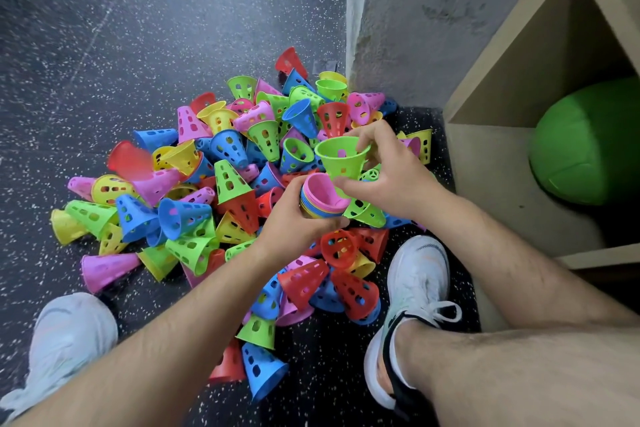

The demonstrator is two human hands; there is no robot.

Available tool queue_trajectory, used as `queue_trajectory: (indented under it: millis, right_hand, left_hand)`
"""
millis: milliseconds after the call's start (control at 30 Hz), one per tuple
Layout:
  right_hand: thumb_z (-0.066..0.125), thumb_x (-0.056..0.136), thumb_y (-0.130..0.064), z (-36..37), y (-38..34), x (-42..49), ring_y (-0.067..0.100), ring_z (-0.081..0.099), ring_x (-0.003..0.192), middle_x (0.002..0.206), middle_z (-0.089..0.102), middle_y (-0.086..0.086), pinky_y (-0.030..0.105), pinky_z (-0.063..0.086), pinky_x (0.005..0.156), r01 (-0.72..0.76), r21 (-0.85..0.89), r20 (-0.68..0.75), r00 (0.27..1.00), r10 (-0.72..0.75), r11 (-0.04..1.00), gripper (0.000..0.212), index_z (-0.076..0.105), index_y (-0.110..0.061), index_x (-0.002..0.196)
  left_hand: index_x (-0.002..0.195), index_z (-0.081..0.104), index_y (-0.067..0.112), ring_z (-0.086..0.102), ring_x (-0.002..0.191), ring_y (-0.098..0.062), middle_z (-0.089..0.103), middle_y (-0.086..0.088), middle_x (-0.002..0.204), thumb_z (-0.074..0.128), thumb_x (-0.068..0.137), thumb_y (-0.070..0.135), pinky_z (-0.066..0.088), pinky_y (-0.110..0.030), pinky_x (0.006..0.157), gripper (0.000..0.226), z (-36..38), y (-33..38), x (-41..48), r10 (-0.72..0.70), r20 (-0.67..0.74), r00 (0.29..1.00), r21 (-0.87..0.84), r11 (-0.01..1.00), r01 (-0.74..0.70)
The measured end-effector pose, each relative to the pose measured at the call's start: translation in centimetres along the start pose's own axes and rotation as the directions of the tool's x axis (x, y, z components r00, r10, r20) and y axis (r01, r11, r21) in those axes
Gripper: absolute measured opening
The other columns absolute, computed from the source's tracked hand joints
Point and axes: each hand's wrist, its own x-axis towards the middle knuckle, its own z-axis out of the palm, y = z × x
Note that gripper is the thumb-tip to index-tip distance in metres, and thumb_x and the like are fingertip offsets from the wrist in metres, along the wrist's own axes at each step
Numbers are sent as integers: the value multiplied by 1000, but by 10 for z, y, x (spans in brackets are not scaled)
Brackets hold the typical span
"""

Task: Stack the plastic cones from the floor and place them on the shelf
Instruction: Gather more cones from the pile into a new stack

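Observation:
A heap of perforated plastic cones [221, 184] in red, blue, green, yellow and pink covers the dark speckled floor. My left hand [294, 218] grips a nested stack of cones [322, 198], wide end up, with a pink one on top. My right hand [388, 170] pinches a single green cone [341, 158] by its rim, wide end up, its narrow end just over the stack's opening. One red cone [130, 161] at the left of the heap looks blurred. The wooden shelf [512, 87] stands to the right.
A green ball [588, 142] lies inside the shelf's lower compartment. A grey wall [415, 10] rises behind the heap. My two white shoes [415, 288] [65, 333] stand on either side of the cones, close to the heap's near edge.

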Motion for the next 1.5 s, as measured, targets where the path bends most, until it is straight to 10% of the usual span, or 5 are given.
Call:
queue_trajectory:
  millis: [333, 500, 667, 833, 1500]
  right_hand:
    - [69, 79, -68, 16, 13, -14, -4, 46, 131, 140, 52, -19, 28, 39, 107, -45, -48, 239, 969, 55, 998, 69, 38, -38, 132]
    - [55, 84, -40, 25, 49, -27, 6, 53, 121, 126, 59, -16, 44, 46, 102, -72, -150, 229, 968, 105, 986, 22, 52, -41, 105]
    - [49, 74, -2, 38, 72, -42, 16, 47, 123, 129, 60, -8, 42, 36, 106, 230, -336, 432, 899, -68, 914, 47, 68, -28, 109]
    - [60, 92, -15, 46, 79, -41, 20, 37, 135, 150, 45, -8, 40, 25, 107, 360, -472, 543, 838, -57, 805, 38, 66, -34, 125]
    - [52, 104, -30, 12, 42, -10, 13, 58, 110, 114, 66, -3, 36, 48, 97, 136, -136, -67, 987, -146, 981, 25, 66, -16, 119]
  left_hand:
    - [131, 54, 19, 73, 94, -12, 71, -2, 115, 87, 79, 10, 56, -19, 76, 62, -8, -9, 0, -1, -21, 1000, -2, 1000, 1]
    - [131, 53, 19, 68, 91, 2, 67, 7, 113, 94, 73, 17, 51, -14, 76, 71, -8, -21, -4, -39, -22, 999, 32, 999, 40]
    - [131, 54, 19, 65, 85, 7, 65, 12, 108, 96, 70, 21, 50, -14, 73, 74, -5, -29, -6, -55, -28, 998, 78, 995, 57]
    - [128, 55, 19, 65, 84, 10, 67, 10, 108, 94, 73, 17, 49, -9, 72, 68, -4, -29, -8, -54, -26, 998, 90, 994, 56]
    - [130, 54, 24, 68, 85, 3, 69, 5, 111, 92, 75, 21, 52, -14, 71, 67, -16, -30, -7, -88, -83, 993, 17, 996, 89]
